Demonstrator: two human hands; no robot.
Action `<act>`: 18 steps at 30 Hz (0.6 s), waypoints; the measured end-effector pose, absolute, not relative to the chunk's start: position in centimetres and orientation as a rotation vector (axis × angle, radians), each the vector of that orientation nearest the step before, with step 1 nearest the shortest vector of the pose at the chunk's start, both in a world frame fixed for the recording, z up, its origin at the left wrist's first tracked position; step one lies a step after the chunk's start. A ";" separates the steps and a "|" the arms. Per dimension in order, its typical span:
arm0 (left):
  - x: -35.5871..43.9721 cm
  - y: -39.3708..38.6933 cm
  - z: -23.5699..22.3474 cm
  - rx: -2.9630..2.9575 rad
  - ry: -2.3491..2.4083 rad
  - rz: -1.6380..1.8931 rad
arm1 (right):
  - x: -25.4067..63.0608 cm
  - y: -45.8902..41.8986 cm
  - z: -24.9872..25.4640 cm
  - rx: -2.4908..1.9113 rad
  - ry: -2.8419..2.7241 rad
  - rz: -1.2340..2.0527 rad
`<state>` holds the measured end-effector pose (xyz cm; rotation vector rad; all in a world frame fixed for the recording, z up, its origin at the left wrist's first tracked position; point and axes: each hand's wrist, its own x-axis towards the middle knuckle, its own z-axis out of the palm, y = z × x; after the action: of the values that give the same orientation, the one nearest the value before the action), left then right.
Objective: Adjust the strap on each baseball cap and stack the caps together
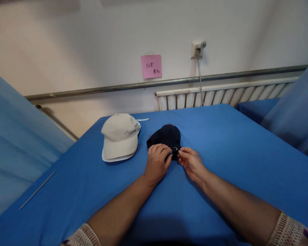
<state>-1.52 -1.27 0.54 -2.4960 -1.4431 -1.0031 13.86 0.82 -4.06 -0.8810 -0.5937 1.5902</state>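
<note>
Thin rod lies along left edge of blue-covered table. Beige baseball cap sits by far-left corner, brim pointing away from far edge. Left hand grips near side of dark cap, thumb against fingers; cap sits off far edge's middle. Right hand pinches its near-right rim, thumb to fingertips.

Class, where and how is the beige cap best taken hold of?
The beige cap is probably best pinched by its brim, coming from the near side: the brim is thin, juts toward the wearer of the camera, and nothing covers it. A white edge shows beneath.
</note>
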 end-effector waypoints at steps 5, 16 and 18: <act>-1.4 -1.3 0.6 -2.507 -1.473 -0.955 | 13.8 0.8 -3.9 -0.871 -0.593 1.598; -1.4 -1.3 0.5 -2.459 -1.415 -0.971 | 13.4 0.2 -3.4 -0.901 -0.627 1.572; -1.5 -1.3 0.8 -2.433 -1.420 -0.993 | 13.2 0.3 -3.5 -0.956 -0.721 1.491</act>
<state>-1.53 -1.32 0.77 -2.4326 -1.4196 -0.9928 13.20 0.28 -3.47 -0.9561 -0.7205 1.4912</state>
